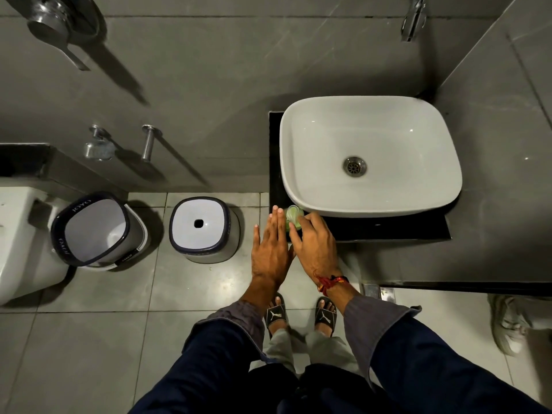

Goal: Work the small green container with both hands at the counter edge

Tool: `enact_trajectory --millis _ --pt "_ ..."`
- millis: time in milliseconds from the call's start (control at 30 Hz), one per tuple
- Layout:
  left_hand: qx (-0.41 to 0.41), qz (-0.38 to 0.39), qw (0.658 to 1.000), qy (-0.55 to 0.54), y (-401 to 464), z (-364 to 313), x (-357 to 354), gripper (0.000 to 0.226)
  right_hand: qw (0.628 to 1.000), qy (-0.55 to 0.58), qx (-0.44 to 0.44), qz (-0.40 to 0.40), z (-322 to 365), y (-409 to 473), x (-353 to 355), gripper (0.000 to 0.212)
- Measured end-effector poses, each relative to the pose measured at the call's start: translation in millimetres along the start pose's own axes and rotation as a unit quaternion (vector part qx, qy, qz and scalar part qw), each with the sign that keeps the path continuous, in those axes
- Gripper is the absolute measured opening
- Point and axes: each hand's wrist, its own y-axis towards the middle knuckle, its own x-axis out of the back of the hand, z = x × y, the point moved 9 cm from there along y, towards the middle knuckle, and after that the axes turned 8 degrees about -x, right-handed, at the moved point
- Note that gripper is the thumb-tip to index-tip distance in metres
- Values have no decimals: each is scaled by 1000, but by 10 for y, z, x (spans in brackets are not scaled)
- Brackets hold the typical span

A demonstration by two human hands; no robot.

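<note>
A small green bottle [293, 217] stands on the front left corner of the black counter [388, 228], just before the white basin [370, 156]. My right hand [313, 243] has its fingers curled round the bottle's top. My left hand [270, 249] lies flat with straight fingers right beside the bottle's left side, over the counter's edge. The lower part of the bottle is hidden by both hands.
A white bucket [95, 231] with a dark rim and a white stool [203, 230] with a hole stand on the tiled floor at left, next to a toilet [18, 240]. A tap [413, 19] juts from the wall above the basin. Another person's shoe [507, 324] is at right.
</note>
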Motion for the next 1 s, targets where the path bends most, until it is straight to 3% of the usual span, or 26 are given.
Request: enact_trajectory --millis 167,333,433,700,1000 --pt "-6 -3 1000 -5 10 1 2 94 1000 28 3 13 -162 -44 -74 34" --pt "-6 -30 999 -32 -28 -6 69 88 990 21 15 137 -295 -55 -319 56" --pt "-18 -20 998 -54 -39 -38 63 83 985 8 19 169 -261 -70 -398 61" --pt "-51 -51 980 -184 38 131 206 84 982 -16 35 183 -64 -26 -485 62" --pt "-56 -69 982 -168 150 305 243 92 979 -45 57 188 20 103 -626 74"
